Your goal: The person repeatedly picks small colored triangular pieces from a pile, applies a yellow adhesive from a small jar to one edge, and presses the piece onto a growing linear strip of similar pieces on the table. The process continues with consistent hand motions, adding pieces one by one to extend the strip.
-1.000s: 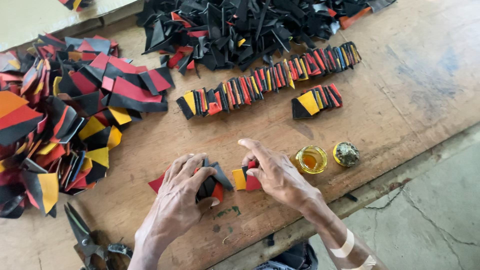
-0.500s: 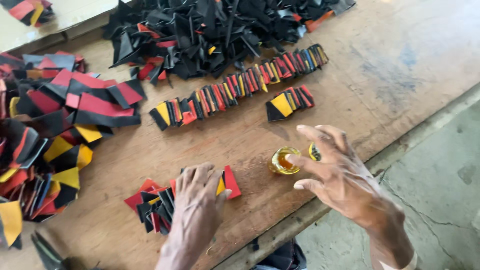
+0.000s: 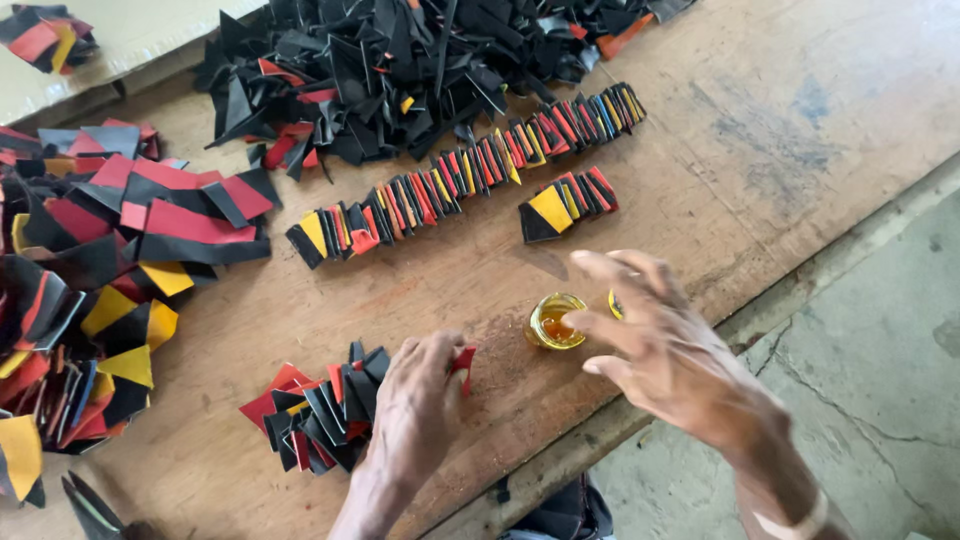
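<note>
My left hand (image 3: 420, 410) presses down on a fanned stack of red, black and yellow cut pieces (image 3: 315, 415) near the wooden table's front edge, fingers curled over the stack's right end. My right hand (image 3: 660, 350) hovers with fingers spread, holding nothing, just right of a small open jar of amber liquid (image 3: 555, 322). A bit of the jar's yellow lid (image 3: 612, 303) shows behind the fingers. Two neat overlapped rows of pieces, a long row (image 3: 460, 175) and a short row (image 3: 568, 203), lie farther back.
A large heap of black scraps (image 3: 400, 60) covers the table's back. Loose red, black and yellow pieces (image 3: 90, 280) pile up at the left. The wooden table (image 3: 780, 110) ends at a concrete floor (image 3: 870, 370) on the right. Scissors (image 3: 90, 510) show at the bottom left.
My right hand left the stack and moved right to the jar, fingers spreading. My left hand stayed on the stack of pieces. The view shifted slightly.
</note>
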